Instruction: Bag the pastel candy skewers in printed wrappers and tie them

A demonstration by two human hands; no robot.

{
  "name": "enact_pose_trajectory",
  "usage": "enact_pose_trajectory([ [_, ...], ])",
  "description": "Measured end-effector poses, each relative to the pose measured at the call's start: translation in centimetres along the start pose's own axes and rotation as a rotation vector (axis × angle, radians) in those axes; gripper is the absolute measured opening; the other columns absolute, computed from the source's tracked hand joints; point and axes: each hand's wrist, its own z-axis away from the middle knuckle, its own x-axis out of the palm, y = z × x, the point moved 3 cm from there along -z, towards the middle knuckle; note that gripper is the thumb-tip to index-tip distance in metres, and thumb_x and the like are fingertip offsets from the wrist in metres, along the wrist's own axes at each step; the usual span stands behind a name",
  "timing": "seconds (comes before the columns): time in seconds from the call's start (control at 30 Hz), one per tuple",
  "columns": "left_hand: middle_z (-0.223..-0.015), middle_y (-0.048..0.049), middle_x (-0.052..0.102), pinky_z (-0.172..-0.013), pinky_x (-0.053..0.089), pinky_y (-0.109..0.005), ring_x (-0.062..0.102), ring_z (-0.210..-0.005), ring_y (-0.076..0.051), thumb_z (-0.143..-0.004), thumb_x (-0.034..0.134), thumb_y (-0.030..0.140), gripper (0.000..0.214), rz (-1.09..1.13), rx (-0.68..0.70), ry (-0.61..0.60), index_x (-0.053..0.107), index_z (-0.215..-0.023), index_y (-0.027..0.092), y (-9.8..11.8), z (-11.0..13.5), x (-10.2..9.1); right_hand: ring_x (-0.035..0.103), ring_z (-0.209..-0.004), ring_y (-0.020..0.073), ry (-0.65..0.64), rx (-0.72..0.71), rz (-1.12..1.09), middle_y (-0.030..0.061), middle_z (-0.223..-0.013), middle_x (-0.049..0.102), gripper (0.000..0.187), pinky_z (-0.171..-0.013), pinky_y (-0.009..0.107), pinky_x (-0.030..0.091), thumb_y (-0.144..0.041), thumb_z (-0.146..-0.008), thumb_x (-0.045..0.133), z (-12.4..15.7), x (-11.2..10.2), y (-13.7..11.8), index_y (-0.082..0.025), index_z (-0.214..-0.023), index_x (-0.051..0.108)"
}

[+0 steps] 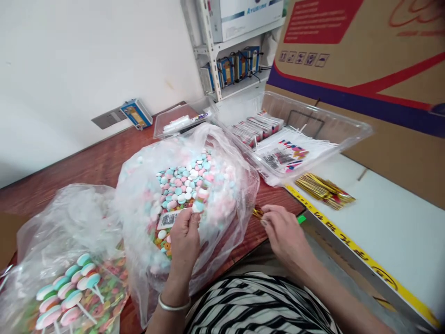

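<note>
My left hand (186, 234) is closed in a pinch over the open mouth of a big clear plastic bag (222, 227). It grips a lollipop made of stacked candy discs (199, 203), whose stick is hidden by my fingers. Beside the fingers shows a small white barcode label (168, 220); I cannot tell what it is fixed to. Pink, blue and white candy discs (181, 183) fill the bag, with coloured ring candies (166, 246) lower down. At the table edge, my right hand (283, 229) has its fingers curled together on some gold twist ties (257, 212).
Finished-looking lollipops (71, 290) lie on another bag of ring candies (113, 283) at the left. A clear plastic bin (347, 127) holds printed packets and white sticks. More gold ties (325, 190) lie on a white surface by yellow tape (347, 241). A large carton (347, 69) stands behind.
</note>
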Motion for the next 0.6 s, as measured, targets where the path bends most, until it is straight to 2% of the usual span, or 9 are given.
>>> enact_pose_trajectory([
  [0.07,-0.077,-0.0016,0.056,-0.071,0.040,-0.028,0.051,-0.076,-0.017,-0.092,0.048,0.021,0.023,-0.095,0.135,0.008,0.058,-0.071,0.019,0.7,-0.1,0.1,0.063,-0.082,0.0215,0.068,0.090,-0.194,0.0059,-0.089,0.067,0.010,-0.074,0.033,0.047,-0.025,-0.097,0.045,-0.6,-0.6,-1.1,-0.021,-0.094,0.053],
  [0.13,-0.082,-0.0030,0.056,-0.074,0.041,-0.028,0.053,-0.081,-0.017,-0.092,0.044,0.013,0.024,-0.156,0.216,-0.015,0.060,-0.074,0.019,1.4,-0.1,0.7,0.062,-0.065,0.0173,-0.001,0.152,-0.428,0.0007,-0.076,0.066,0.010,-0.061,0.028,0.046,-0.028,-0.098,0.044,-1.7,-0.2,-3.0,-0.023,-0.097,0.052],
  [0.23,-0.083,-0.0036,0.056,-0.071,0.042,-0.027,0.055,-0.079,-0.017,-0.091,0.042,0.007,0.025,-0.247,0.278,-0.039,0.063,-0.086,0.019,2.0,0.1,1.4,0.059,-0.057,0.0150,-0.124,0.142,-0.674,-0.0022,-0.067,0.062,0.012,-0.055,0.025,0.044,-0.028,-0.098,0.042,-3.8,1.7,-6.4,-0.023,-0.093,0.052],
  [0.33,-0.084,-0.0044,0.059,-0.070,0.045,-0.027,0.058,-0.079,-0.018,-0.091,0.045,0.008,0.021,-0.280,0.326,0.037,0.062,-0.096,0.018,1.9,0.4,1.5,0.056,-0.053,0.0146,-0.143,0.142,-0.724,-0.0025,-0.063,0.060,0.012,-0.052,0.024,0.043,-0.027,-0.096,0.044,-5.6,3.9,-8.3,-0.022,-0.090,0.053],
  [0.47,-0.093,-0.0070,0.066,-0.072,0.048,-0.028,0.063,-0.084,-0.018,-0.092,0.048,0.011,0.023,-0.251,0.384,0.178,0.056,-0.113,0.017,1.0,0.7,1.1,0.056,-0.051,0.0141,-0.159,0.169,-0.733,-0.0023,-0.064,0.063,0.010,-0.051,0.024,0.042,-0.026,-0.093,0.047,-7.0,5.7,-8.9,-0.021,-0.088,0.054],
  [0.6,-0.088,-0.0060,0.065,-0.066,0.047,-0.027,0.061,-0.076,-0.017,-0.094,0.047,0.013,0.029,-0.315,0.435,0.173,0.056,-0.121,0.019,0.4,0.8,1.2,0.060,-0.055,0.0151,-0.192,0.171,-0.728,-0.0011,-0.067,0.065,0.010,-0.055,0.025,0.044,-0.028,-0.093,0.048,-7.4,6.1,-9.0,-0.021,-0.089,0.053],
])
